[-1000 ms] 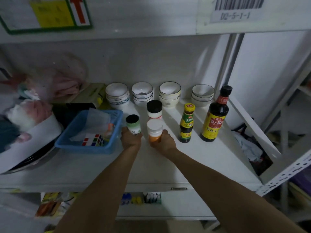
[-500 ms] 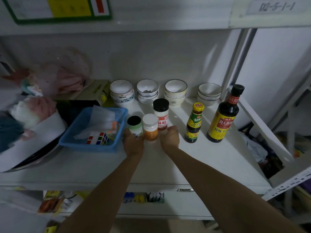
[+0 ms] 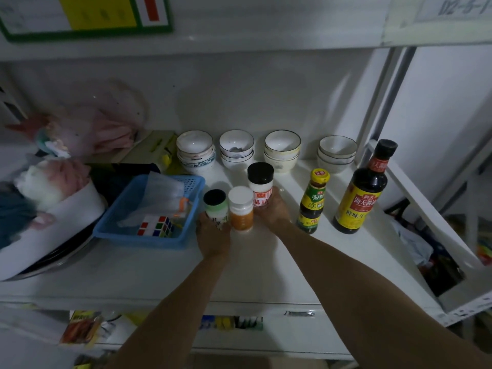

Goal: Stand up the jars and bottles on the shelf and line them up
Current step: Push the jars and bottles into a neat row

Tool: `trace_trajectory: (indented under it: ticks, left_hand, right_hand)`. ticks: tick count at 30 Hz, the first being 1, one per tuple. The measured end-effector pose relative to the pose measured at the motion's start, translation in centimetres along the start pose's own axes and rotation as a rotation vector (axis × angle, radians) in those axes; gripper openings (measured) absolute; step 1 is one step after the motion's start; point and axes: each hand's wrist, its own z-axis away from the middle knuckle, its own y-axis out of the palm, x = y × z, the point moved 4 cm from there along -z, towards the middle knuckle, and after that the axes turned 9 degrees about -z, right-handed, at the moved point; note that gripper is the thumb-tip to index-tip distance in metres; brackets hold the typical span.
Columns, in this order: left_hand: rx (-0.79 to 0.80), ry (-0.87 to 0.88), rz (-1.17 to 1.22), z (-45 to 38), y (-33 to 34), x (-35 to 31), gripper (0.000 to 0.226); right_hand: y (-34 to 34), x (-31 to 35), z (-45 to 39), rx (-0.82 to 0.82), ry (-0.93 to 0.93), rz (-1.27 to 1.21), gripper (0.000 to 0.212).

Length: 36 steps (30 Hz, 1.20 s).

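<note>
Five containers stand upright on the white shelf [image 3: 266, 272]. From the left: a green-white jar with a black lid [image 3: 216, 206], an orange jar with a white lid [image 3: 241, 209], a white jar with a black lid and red label [image 3: 261, 183], a small yellow-capped sauce bottle [image 3: 313, 201], and a tall dark soy sauce bottle [image 3: 363, 190]. My left hand [image 3: 213, 233] grips the base of the green-white jar. My right hand [image 3: 274, 210] wraps the base of the red-label jar. The orange jar stands free between my hands.
Several stacks of white bowls [image 3: 282, 150] line the back wall. A blue basket [image 3: 149, 235] with a puzzle cube [image 3: 157, 226] and plastic bags sits to the left, beside a white-rimmed pan [image 3: 53, 230] and pink bags [image 3: 101, 123]. The shelf's slanted right brace [image 3: 426, 209] is near the soy sauce.
My right hand let go of the orange jar and took hold of the red-label jar behind it. The orange jar now stands beside the green-white jar. The camera came closer.
</note>
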Motion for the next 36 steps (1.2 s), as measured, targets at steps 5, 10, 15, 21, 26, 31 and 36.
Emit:
trace_trajectory:
  ticks: [5,10,15,21,26,31,36]
  left_hand:
    - [-0.034,0.005,0.026,0.5,-0.3,-0.5,0.056]
    - [-0.017,-0.034,0.092,0.9,-0.7,-0.8,0.056]
    - [0.003,-0.015,0.09,1.6,-0.2,-0.4,0.065]
    - [0.03,-0.115,0.158,6.0,-0.2,-0.6,0.059]
    - [0.197,0.055,0.164,10.4,1.6,-3.5,0.027]
    - [0.341,0.193,0.249,12.5,5.5,-8.8,0.047]
    - [0.298,0.092,0.205,12.6,8.1,-12.4,0.074]
  right_hand:
    - [-0.3,-1.5,1.4,-0.044,-0.002,-0.029,0.07]
    - [-0.6,-2.2,2.9,-0.09,0.002,-0.043,0.063]
    - [-0.8,-2.3,3.6,-0.07,-0.008,-0.055,0.069]
    - [-1.9,-4.3,6.3,-0.053,-0.075,0.073,0.04]
    - [-6.5,-6.3,8.5,-0.149,-0.168,0.13,0.024]
    - [-13.7,-8.0,8.1,-0.398,-0.069,0.101,0.018]
    - [-18.3,-9.2,6.2,-0.436,0.08,0.068,0.055]
